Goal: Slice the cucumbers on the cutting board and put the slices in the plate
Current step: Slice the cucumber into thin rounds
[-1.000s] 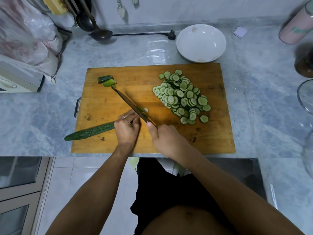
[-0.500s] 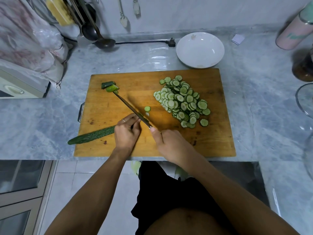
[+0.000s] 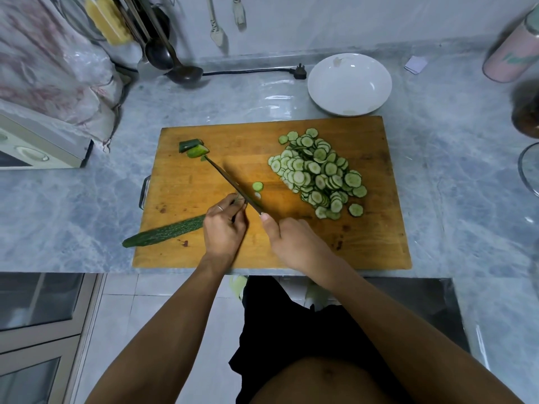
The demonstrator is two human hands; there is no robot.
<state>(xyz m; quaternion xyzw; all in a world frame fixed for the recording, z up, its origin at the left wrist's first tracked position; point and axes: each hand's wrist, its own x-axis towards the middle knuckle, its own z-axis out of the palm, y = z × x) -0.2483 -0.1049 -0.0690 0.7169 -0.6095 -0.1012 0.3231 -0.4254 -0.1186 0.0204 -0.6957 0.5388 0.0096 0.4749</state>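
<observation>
The cucumber (image 3: pixel 166 232) lies on the cutting board (image 3: pixel 379 234), its dark tip hanging over the board's left edge onto the bench (image 3: pixel 73 217). The left hand (image 3: pixel 223 228) holds its cut end down with curled fingers. The right hand (image 3: pixel 294 240) is wrapped round the handle of the knife (image 3: pixel 230 182), thumb along the top, the blade running up-left just beside the left fingertips. One fresh slice (image 3: pixel 257 186) lies just right of the blade. A pile of slices (image 3: pixel 318 173) covers the board's right half. Two cucumber ends (image 3: pixel 194 148) sit near the knife tip. The white plate (image 3: pixel 350 83) stands on the bench just behind the board, with no slices in it. A ladle (image 3: pixel 175 64) and plug (image 3: pixel 299 72) lie near the wall.
</observation>
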